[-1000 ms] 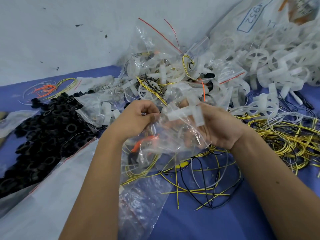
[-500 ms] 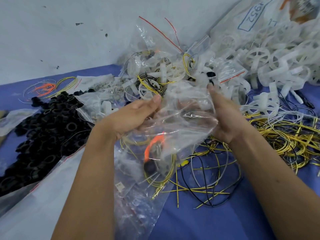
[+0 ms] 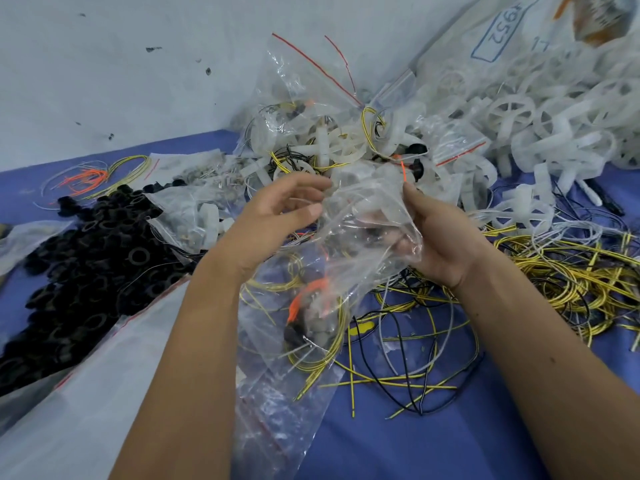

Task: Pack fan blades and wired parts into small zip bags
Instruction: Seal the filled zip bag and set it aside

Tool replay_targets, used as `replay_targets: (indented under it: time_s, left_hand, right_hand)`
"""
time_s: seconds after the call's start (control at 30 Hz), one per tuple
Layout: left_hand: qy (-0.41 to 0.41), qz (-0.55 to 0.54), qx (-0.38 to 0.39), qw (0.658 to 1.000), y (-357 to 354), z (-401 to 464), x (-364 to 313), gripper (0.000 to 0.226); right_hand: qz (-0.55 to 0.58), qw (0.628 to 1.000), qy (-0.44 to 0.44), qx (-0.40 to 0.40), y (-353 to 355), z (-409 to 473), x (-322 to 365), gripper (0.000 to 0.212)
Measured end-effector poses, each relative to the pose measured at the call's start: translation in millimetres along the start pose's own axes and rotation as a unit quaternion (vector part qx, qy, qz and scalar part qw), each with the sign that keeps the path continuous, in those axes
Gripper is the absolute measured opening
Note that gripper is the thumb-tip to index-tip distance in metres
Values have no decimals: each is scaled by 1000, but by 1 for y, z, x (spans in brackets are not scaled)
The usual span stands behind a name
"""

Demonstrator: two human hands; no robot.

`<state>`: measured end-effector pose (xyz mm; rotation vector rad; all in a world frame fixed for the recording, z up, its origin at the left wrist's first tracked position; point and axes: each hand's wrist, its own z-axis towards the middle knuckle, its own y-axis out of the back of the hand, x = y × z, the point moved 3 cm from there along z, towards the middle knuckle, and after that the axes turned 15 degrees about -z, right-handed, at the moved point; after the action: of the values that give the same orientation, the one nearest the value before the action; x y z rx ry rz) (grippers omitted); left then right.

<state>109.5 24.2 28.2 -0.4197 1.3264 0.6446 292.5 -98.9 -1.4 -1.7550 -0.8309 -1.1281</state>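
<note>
A small clear zip bag (image 3: 363, 209) hangs above the table between my hands. Inside its lower part lies a wired part (image 3: 311, 317) with yellow loops, an orange lead and a dark body. A whitish fan blade shows faintly in the bag's upper part. My right hand (image 3: 446, 244) grips the bag's right side, its fingers curled behind the plastic. My left hand (image 3: 277, 216) hovers at the bag's left edge with fingers spread and relaxed, holding nothing. Loose white fan blades (image 3: 512, 112) are heaped at the back right.
Filled zip bags (image 3: 322, 133) pile against the wall. Tangled yellow and black wires (image 3: 571, 271) spread at the right and under the bag. Black rings (image 3: 90, 258) cover the left. A big white bag (image 3: 104, 393) and an empty zip bag (image 3: 277, 420) lie near me.
The fan blade held in my right hand a second ago is now inside the bag. My left hand has let go of the bag's mouth and opened.
</note>
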Motion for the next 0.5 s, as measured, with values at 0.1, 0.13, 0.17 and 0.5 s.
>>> replay_targets:
  time_s: [0.1, 0.13, 0.17, 0.5]
  left_hand:
    - [8, -25, 43, 999, -20, 2, -9, 37]
    - [17, -30, 43, 998, -26, 2, -11, 39]
    - [22, -26, 36, 999, -32, 2, -13, 39]
    - [-39, 52, 25, 998, -29, 6, -15, 34]
  right_hand:
    - [-4, 997, 0, 78, -3, -2, 2, 57]
    - [-3, 995, 6, 98, -3, -4, 3, 59]
    - [-5, 993, 16, 115, -4, -6, 3, 61]
    - [-12, 988, 80, 131, 4, -3, 5, 54]
